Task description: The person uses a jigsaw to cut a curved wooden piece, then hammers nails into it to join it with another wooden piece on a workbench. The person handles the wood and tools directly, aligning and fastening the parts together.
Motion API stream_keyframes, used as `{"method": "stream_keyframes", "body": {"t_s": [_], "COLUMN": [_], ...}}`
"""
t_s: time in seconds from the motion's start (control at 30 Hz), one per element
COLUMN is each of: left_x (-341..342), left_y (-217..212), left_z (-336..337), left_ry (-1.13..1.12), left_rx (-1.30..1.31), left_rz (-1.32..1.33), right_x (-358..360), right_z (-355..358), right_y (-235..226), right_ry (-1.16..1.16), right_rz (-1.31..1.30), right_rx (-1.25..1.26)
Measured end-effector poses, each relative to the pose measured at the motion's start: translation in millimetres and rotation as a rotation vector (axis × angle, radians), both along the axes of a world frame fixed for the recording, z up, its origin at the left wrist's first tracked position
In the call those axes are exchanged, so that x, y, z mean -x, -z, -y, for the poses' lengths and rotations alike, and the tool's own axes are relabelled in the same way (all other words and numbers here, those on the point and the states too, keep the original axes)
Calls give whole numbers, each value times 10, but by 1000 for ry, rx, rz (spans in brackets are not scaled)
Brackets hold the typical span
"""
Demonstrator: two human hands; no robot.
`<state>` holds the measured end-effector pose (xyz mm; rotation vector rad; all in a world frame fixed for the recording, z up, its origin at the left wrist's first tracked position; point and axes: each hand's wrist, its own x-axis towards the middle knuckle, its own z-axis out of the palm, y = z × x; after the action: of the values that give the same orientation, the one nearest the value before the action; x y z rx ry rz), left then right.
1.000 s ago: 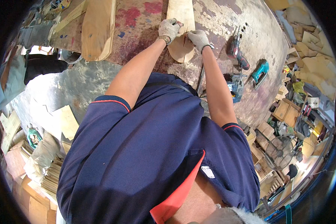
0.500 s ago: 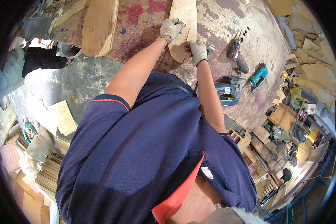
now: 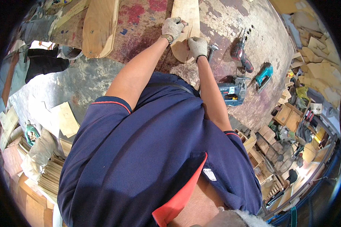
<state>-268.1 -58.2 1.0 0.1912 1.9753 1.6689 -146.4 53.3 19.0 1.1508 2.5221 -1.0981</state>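
A pale wooden board (image 3: 185, 13) with a rounded near end lies on the worn worktable, under both my hands. My left hand (image 3: 173, 28), in a knitted work glove, rests at the board's left edge with fingers curled and pinched together. My right hand (image 3: 198, 47), gloved the same way, is closed at the board's right edge near the rounded end. Whatever either hand pinches is too small or hidden to name. A thin dark line shows on the wood between them. Close beside my right hand lies a hammer (image 3: 213, 50), partly covered by it.
Right of the board lie a red and black cordless drill (image 3: 238, 52), a blue jigsaw (image 3: 232, 92) and a teal power tool (image 3: 263, 76). A second rounded board (image 3: 98, 28) is at the left. Wood scraps and a fan (image 3: 278, 155) stand beyond the table's right edge.
My right hand has moved slightly forward along the board and its fingers have curled in more, leaving more of the hammer showing. My left hand has barely moved.
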Motion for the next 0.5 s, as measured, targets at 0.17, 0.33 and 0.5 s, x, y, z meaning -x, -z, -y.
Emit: {"method": "stream_keyframes", "body": {"t_s": [0.17, 0.33, 0.5], "left_x": [-3, -17, -33], "left_y": [57, 89, 65], "left_z": [-19, -37, -39], "left_ry": [13, -15, -21], "left_rx": [39, 21, 91], "left_rz": [4, -76, -66], "right_x": [13, 62, 24], "right_z": [3, 58, 90], "right_y": [19, 41, 22], "right_ry": [-157, -178, -63], "right_rz": [-41, 4, -52], "right_rx": [-223, -297, -186]}}
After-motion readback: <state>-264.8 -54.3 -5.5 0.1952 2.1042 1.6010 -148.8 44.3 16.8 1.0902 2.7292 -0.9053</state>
